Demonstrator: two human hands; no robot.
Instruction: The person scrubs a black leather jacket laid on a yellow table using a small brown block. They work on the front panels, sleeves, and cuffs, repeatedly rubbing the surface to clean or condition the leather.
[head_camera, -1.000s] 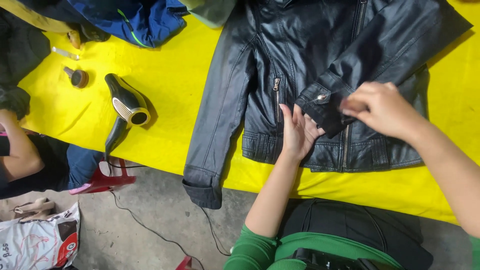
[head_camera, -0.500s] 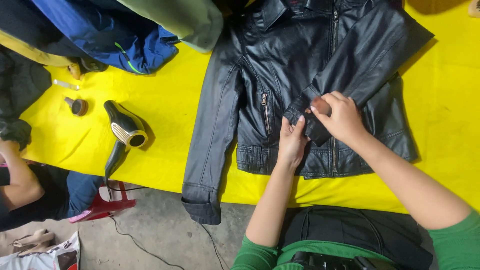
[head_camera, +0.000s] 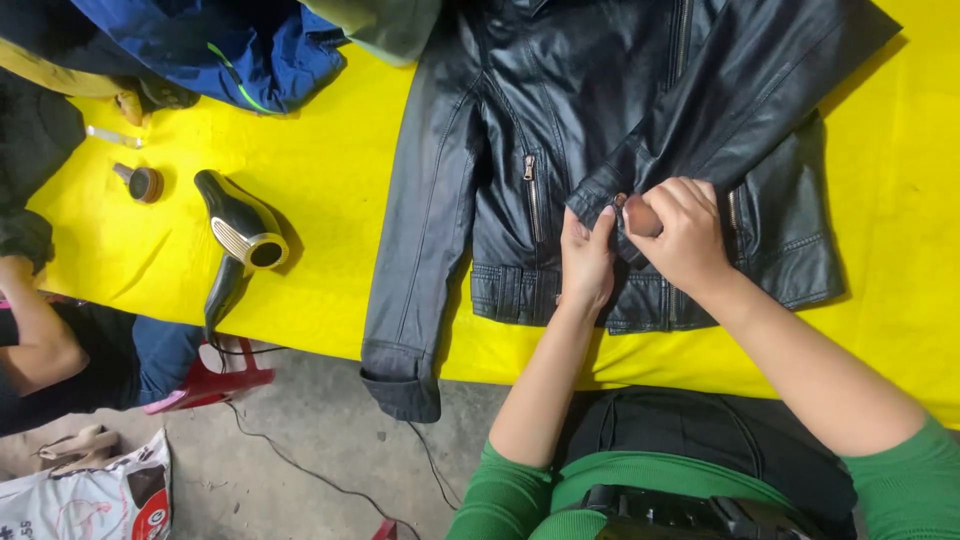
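A black leather jacket (head_camera: 600, 150) lies spread front-up on the yellow worktop (head_camera: 330, 270), its hem close to the near edge and one sleeve (head_camera: 410, 290) hanging over that edge toward the floor. The other sleeve is folded across the chest so that its cuff (head_camera: 605, 200) sits within easy reach, just above the hem.

The left hand (head_camera: 585, 260) lies flat on the jacket with its fingertips pressing the cuff, which looks meant to keep the leather stretched and steady. The right hand (head_camera: 685, 235) is closed in a tight grip around a small brownish object (head_camera: 640, 218) (too hidden by the fingers to say what it is), held with its end against the cuff right beside the left fingertips.

Toward the left edge of the worktop a black hair dryer (head_camera: 240, 235) lies on its side, its cord trailing down off the near edge. Farther left sits a small round tin (head_camera: 145, 184), and a blue jacket (head_camera: 230, 45) is heaped at the far left corner, well apart from the work. Another person's arm (head_camera: 40, 340) shows below the worktop's left end, near a red stool (head_camera: 210, 385).
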